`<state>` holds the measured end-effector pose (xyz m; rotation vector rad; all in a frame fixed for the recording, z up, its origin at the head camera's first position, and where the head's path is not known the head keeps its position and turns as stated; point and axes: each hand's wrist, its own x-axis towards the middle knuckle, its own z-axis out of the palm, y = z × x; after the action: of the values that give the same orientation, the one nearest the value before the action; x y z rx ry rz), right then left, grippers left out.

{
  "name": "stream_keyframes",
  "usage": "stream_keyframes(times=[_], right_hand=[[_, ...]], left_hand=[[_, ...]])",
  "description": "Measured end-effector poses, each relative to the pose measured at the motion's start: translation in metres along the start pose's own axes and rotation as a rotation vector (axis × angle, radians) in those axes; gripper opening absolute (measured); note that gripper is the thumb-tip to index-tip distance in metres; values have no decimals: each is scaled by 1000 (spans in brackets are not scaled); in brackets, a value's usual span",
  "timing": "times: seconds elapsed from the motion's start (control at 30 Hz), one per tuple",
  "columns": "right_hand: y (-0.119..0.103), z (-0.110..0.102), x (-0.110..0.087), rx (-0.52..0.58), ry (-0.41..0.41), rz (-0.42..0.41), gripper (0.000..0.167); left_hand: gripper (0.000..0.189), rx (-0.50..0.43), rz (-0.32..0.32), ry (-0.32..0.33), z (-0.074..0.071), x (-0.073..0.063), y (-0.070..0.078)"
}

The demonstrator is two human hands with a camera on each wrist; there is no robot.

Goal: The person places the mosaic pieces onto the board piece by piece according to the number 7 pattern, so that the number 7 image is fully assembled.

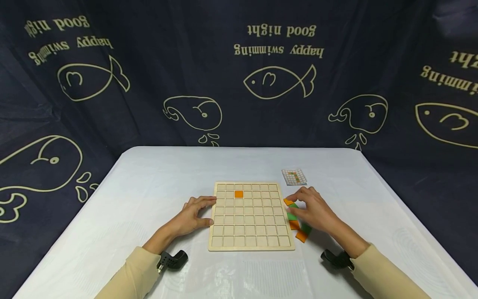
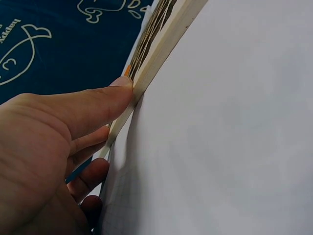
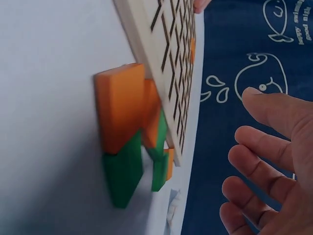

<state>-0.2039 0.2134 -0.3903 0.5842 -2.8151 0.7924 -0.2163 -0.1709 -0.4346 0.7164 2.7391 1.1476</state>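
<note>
A wooden grid board (image 1: 251, 229) lies flat on the table, one orange square tile (image 1: 239, 194) in a cell of its second row from the far side. My left hand (image 1: 191, 217) touches the board's left edge with its thumb and extended fingertips. To the right of the board lie several loose tiles, among them a near orange tile (image 3: 120, 110) and a green tile (image 3: 123, 171). Over these hovers my right hand (image 1: 313, 208), thumb and fingers spread apart, nothing between them. In the head view it partly hides the green tiles.
A small card (image 1: 295, 177) printed with a coloured grid pattern lies beyond the loose tiles. The white tablecloth (image 1: 179, 166) reaches back to a dark curtain (image 1: 239, 120) with fish and whale drawings. Each wrist wears a black device (image 1: 174, 260).
</note>
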Motion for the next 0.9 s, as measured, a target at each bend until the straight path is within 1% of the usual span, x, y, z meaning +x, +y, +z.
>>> stream_keyframes(times=[0.33, 0.73, 0.9], right_hand=[[10, -2, -16, -13, 12, -8, 27], [23, -3, -34, -37, -39, -13, 29], [28, -3, -40, -45, -45, -14, 31]], left_hand=[[64, -6, 9, 2, 0, 0, 0], [64, -10, 0, -2, 0, 0, 0], [64, -9, 0, -5, 0, 0, 0]])
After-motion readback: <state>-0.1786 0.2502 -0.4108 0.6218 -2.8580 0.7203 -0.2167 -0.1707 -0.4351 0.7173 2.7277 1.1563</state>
